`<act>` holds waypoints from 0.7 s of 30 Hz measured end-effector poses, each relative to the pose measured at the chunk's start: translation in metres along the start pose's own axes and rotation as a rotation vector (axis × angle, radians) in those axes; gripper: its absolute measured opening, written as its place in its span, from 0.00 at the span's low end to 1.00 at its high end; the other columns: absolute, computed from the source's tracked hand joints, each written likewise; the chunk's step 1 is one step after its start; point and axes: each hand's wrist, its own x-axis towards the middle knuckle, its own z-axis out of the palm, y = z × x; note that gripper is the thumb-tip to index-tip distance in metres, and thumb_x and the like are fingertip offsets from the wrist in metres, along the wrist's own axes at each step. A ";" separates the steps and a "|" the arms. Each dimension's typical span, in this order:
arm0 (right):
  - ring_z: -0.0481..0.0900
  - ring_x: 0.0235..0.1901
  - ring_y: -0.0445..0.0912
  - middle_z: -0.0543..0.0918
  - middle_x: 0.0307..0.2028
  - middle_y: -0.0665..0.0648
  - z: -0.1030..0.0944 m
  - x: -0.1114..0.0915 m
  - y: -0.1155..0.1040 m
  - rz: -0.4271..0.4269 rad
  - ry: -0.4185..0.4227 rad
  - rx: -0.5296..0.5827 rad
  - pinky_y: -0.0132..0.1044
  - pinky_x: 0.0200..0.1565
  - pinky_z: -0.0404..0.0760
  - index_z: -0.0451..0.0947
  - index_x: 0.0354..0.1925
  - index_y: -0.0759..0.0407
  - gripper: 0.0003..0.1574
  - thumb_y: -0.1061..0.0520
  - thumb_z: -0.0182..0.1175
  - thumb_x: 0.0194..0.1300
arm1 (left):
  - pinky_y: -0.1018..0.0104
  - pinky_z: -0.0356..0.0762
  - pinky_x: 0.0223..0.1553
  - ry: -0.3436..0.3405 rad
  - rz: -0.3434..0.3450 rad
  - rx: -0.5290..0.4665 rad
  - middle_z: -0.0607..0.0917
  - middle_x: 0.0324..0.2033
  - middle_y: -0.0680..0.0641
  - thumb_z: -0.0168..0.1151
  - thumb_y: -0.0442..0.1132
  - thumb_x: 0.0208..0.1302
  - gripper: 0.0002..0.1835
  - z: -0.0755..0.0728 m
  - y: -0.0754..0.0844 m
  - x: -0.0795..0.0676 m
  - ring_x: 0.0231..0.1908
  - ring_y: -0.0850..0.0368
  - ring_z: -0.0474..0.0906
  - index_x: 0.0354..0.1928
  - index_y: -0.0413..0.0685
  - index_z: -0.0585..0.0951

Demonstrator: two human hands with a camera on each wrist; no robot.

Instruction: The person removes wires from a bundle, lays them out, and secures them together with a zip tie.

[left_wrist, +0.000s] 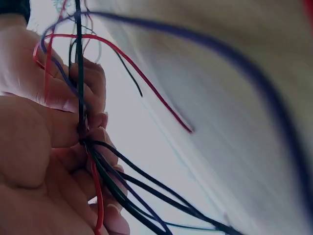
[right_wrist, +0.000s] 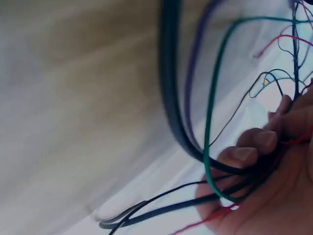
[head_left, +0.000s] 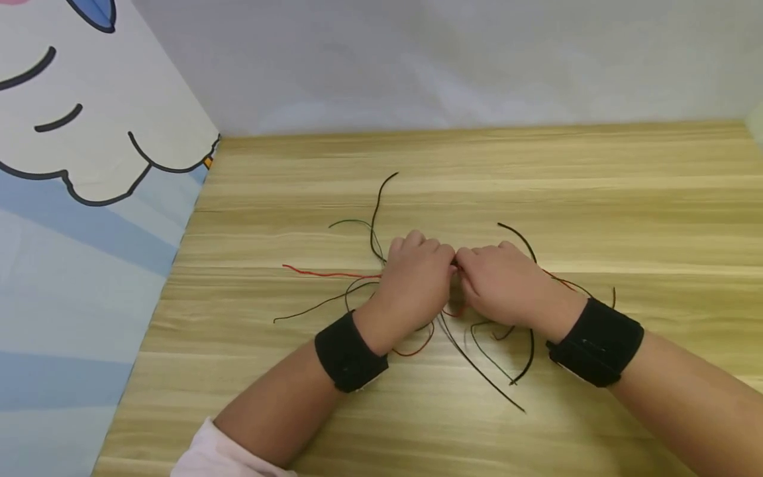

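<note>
Both hands meet over a bundle of thin wires, their fingertips touching or nearly so. My left hand (head_left: pixel 420 278) pinches the bundle; in the left wrist view black wires (left_wrist: pixel 161 191) and a red wire (left_wrist: pixel 96 186) fan out below its fingers. The right hand (head_left: pixel 503 281) curls round the same bundle, and in the right wrist view a thick black wire (right_wrist: pixel 168 73) and a green wire (right_wrist: pixel 210 112) loop out of its palm. A purple wire (left_wrist: pixel 195 36) arcs across the left wrist view. Where the fingertips meet, the wires are mostly hidden.
Loose ends spread over the wood-grain table (head_left: pixel 298 172): a red wire (head_left: pixel 322 273) and a curved black end (head_left: pixel 375 212) left, a long black end (head_left: pixel 483 371) toward the front. A cartoon-printed wall (head_left: pixel 83 258) borders the left side, a pale wall (head_left: pixel 477 66) the back.
</note>
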 end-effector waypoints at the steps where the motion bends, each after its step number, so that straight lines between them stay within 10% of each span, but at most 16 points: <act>1: 0.70 0.17 0.45 0.71 0.16 0.49 0.000 -0.001 0.000 -0.001 -0.003 -0.011 0.41 0.23 0.65 0.68 0.26 0.53 0.14 0.56 0.44 0.68 | 0.58 0.63 0.40 0.001 0.004 0.020 0.75 0.28 0.55 0.51 0.49 0.70 0.11 0.001 0.000 -0.001 0.35 0.54 0.61 0.39 0.53 0.79; 14: 0.72 0.15 0.49 0.70 0.14 0.52 0.005 -0.003 0.005 0.006 0.013 -0.122 0.42 0.18 0.66 0.69 0.24 0.56 0.12 0.55 0.55 0.64 | 0.58 0.63 0.42 -0.086 0.057 0.147 0.77 0.29 0.54 0.50 0.48 0.70 0.10 0.002 0.004 0.000 0.34 0.53 0.62 0.40 0.55 0.79; 21: 0.69 0.12 0.50 0.67 0.11 0.53 0.006 -0.005 0.010 0.024 0.033 -0.179 0.44 0.15 0.66 0.67 0.21 0.58 0.12 0.60 0.55 0.60 | 0.55 0.62 0.50 -0.228 -0.022 0.271 0.76 0.30 0.52 0.46 0.45 0.72 0.11 0.004 0.000 0.000 0.38 0.51 0.63 0.38 0.51 0.77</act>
